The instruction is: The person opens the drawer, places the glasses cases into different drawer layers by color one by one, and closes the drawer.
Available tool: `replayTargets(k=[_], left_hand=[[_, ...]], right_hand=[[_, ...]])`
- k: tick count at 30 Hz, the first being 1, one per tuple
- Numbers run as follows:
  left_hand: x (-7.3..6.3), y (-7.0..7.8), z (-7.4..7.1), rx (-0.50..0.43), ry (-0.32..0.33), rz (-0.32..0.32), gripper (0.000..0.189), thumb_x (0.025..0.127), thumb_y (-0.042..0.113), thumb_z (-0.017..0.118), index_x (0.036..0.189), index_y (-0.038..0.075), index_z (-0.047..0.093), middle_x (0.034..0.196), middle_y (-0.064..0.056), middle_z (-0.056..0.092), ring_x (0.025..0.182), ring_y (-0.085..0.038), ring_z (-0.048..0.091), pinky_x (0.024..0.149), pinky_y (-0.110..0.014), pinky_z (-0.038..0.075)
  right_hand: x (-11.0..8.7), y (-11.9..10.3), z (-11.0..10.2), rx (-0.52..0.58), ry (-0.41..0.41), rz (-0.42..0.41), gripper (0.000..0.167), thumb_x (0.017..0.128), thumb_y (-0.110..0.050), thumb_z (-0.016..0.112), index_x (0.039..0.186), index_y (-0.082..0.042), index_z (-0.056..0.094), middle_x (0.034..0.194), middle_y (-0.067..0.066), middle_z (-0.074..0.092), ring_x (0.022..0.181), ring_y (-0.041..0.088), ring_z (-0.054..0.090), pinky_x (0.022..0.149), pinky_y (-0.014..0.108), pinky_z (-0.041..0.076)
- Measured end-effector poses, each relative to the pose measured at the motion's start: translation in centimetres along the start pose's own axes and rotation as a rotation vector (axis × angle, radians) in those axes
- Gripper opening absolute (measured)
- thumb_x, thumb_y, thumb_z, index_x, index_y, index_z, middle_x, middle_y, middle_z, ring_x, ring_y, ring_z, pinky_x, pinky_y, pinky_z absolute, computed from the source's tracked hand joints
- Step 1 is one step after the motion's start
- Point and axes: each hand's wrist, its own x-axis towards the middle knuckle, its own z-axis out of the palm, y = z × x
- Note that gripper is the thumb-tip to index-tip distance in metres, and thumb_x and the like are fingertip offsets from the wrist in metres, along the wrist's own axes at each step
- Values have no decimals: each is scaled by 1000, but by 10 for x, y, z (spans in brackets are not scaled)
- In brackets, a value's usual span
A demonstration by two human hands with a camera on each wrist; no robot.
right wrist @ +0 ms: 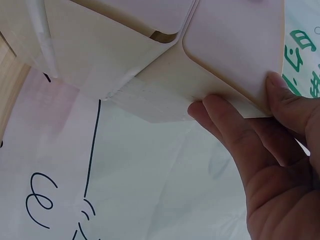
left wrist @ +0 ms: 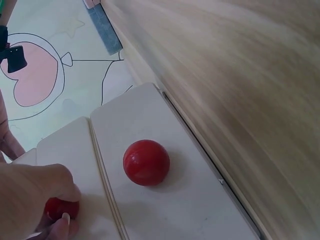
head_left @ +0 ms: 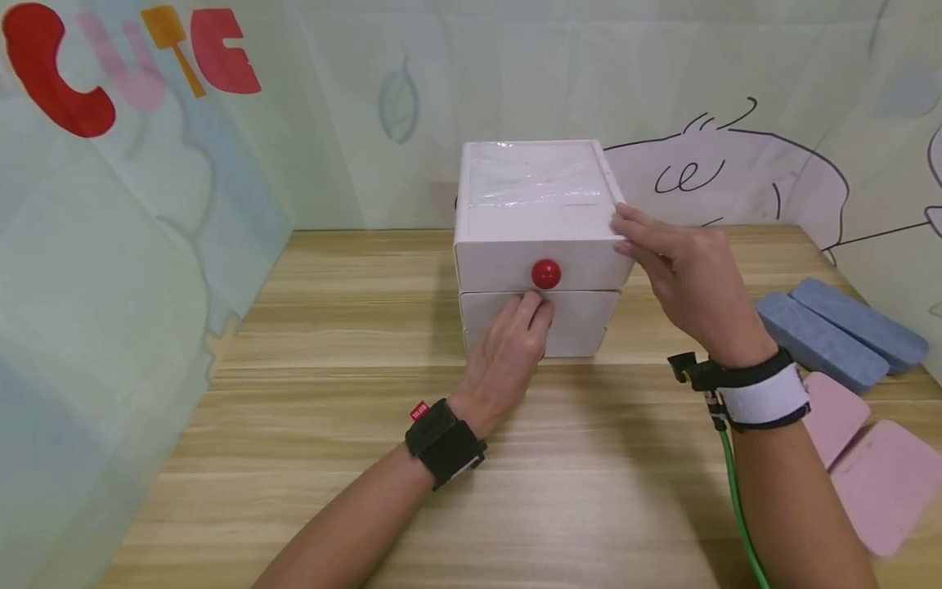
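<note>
A small white drawer cabinet point(head_left: 581, 266) with red ball knobs stands on the wooden table, clear film across its top. My left hand point(head_left: 511, 348) is at the middle drawer, pinching its red knob point(left wrist: 60, 209) between thumb and fingers. Just below it, the bottom drawer's red knob point(left wrist: 146, 162) is untouched; the top drawer's red knob point(head_left: 546, 274) sits above my knuckles. My right hand point(head_left: 692, 278) grips the cabinet's upper right front corner. In the right wrist view, its thumb lies at the front edge and its fingers point(right wrist: 225, 117) against the side wall.
Two blue blocks point(head_left: 824, 339) lie on the table at the right, with two pink pads point(head_left: 886, 491) nearer me, partly behind my right forearm. A green cable point(head_left: 736, 499) runs from the right wrist strap. Printed cloth point(head_left: 353, 123) walls the table's back and sides.
</note>
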Motion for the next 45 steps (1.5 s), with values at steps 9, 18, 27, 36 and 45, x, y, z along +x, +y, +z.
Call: replayTargets(k=[9, 18, 27, 36, 45], left_hand=[[0, 1, -1, 19, -5, 0, 30, 86, -7, 67, 115, 0, 68, 108, -7, 62, 85, -16, 56, 70, -21, 49], [2, 2, -3, 33, 0, 6, 26, 88, -6, 67, 113, -1, 69, 107, -7, 63, 84, -15, 57, 70, -20, 50], [2, 6, -6, 57, 5, 31, 23, 92, -6, 65, 114, -3, 68, 105, -9, 63, 80, -15, 55, 69, -19, 47], [0, 8, -8, 66, -17, 21, 24, 92, -5, 65, 116, -3, 68, 105, -9, 64, 78, -15, 55, 67, -19, 47], [-1, 10, -10, 58, -31, 14, 23, 93, -2, 67, 116, -2, 69, 106, -9, 65, 80, -15, 57, 70, -20, 50]], right_hand=[[-1, -1, 0, 0, -2, 0, 37, 95, -8, 67, 132, -8, 67, 138, 12, 63, 120, 37, 66, 93, 51, 55], [1, -2, -1, 1, 2, 4, 37, 95, -9, 67, 132, -9, 67, 138, 11, 63, 121, 36, 66, 93, 51, 56], [1, -3, -2, 7, 4, 9, 37, 95, -9, 67, 132, -9, 67, 138, 11, 63, 121, 35, 66, 93, 50, 55], [0, -2, -1, 6, -5, 12, 37, 95, -9, 67, 133, -9, 67, 139, 11, 62, 120, 36, 66, 93, 50, 56], [0, -2, -1, 11, -1, 14, 38, 95, -9, 68, 133, -9, 67, 139, 11, 62, 121, 36, 65, 93, 50, 55]])
